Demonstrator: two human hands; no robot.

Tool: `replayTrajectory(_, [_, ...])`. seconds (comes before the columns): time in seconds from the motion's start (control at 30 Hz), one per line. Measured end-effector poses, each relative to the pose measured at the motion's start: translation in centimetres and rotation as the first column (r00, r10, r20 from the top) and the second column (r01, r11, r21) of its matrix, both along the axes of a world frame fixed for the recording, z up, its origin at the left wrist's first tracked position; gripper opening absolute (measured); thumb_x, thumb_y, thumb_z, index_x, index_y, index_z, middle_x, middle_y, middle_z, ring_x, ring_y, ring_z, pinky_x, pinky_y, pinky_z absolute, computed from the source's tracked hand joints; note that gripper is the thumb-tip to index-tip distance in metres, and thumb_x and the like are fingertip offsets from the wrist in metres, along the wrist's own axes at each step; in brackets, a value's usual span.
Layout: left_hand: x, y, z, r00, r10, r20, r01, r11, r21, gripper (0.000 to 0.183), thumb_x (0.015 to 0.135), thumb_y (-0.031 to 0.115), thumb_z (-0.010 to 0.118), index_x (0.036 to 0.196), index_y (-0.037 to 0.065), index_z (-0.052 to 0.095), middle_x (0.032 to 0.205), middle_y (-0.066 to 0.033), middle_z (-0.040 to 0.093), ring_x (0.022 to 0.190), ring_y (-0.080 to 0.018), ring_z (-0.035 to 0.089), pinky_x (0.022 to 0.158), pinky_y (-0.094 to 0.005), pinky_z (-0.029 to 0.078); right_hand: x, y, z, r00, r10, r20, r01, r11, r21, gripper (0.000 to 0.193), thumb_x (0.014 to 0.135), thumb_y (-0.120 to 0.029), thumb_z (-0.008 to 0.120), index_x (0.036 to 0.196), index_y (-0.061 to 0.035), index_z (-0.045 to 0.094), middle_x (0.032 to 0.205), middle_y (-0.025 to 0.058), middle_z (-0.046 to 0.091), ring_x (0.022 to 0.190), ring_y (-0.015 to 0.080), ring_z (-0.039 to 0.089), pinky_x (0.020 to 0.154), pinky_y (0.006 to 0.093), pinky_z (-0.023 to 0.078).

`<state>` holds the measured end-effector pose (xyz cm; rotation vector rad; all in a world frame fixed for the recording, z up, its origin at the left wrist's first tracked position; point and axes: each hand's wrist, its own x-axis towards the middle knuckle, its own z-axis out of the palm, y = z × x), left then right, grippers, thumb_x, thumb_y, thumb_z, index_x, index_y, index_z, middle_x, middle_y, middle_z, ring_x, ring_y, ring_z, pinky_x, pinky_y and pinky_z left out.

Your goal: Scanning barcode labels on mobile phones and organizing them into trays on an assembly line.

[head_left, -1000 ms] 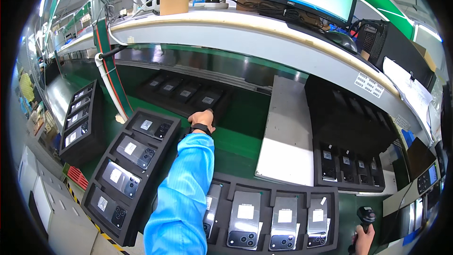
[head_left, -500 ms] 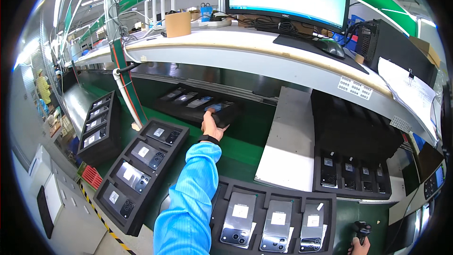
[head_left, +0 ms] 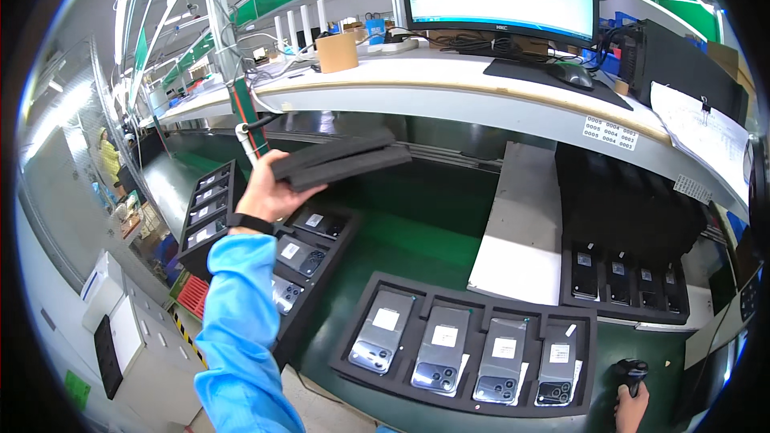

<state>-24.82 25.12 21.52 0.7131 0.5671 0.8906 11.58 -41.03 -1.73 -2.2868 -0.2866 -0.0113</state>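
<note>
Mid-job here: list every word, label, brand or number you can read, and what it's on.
I can't copy out wording, numbers or brands, only say where print stands.
White sticker on the shelf: rows of digits, legible.
Monitor: bezel logo legible; screen text blurred.
White labels on smartphones: too small to read.
Clipped papers: unreadable.

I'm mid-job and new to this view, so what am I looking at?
There is no machine: these are a person's bare hands, seen by a wide fisheye camera on their head, so straight edges bend. The left hand holds up a dark foam tray, tilted so its inside doesn't show. The right hand grips a black handheld device, apparently a scanner. On the green surface lies a black tray with four phones, one per compartment; more phone trays sit to either side.
</note>
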Motion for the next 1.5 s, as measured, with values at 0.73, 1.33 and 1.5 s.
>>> replayTrajectory(0.73, [-16.3,-12.6,-17.0,0.650,0.679,-0.341,-0.646,0.730,0.222,0.083,0.086,0.023,0.072,0.149,0.030,0.018,0.139,-0.0131,0.048,0.124,-0.0400,0.055,0.098,-0.0689,0.043,0.2,0.1,0.5,0.999,0.010,-0.043,-0.010,1.000,0.010,0.024,0.092,-0.022,0.073,0.098,0.0016,0.068,0.072,0.0083,0.066,0.058,0.0157,0.059,0.055,0.0319,0.048])
replayTrajectory(1.33, [-33.2,-16.1,-19.6,0.679,0.715,-0.165,-0.680,0.698,0.225,0.021,0.084,0.027,0.061,0.091,0.007,0.064,0.085,-0.0071,0.067,0.072,-0.0228,0.067,0.069,-0.0341,0.057,0.7,1.3,-0.3,0.992,-0.040,-0.123,0.057,0.989,0.134,0.011,0.085,-0.010,0.064,0.091,-0.0016,0.061,0.062,0.0014,0.055,0.051,0.0114,0.053,0.044,0.0295,0.042])
replayTrajectory(1.5, [-32.2,-14.0,-24.2,0.691,0.723,-0.020,-0.704,0.679,0.207,0.029,0.084,0.022,0.063,0.105,0.003,0.065,0.091,-0.0086,0.069,0.083,-0.0255,0.070,0.078,-0.0358,0.059,1.8,1.8,0.6,0.999,-0.021,-0.035,0.023,0.998,0.066,0.014,0.084,-0.011,0.066,0.086,0.0028,0.063,0.063,0.0072,0.060,0.054,0.0160,0.056,0.053,0.0349,0.045])
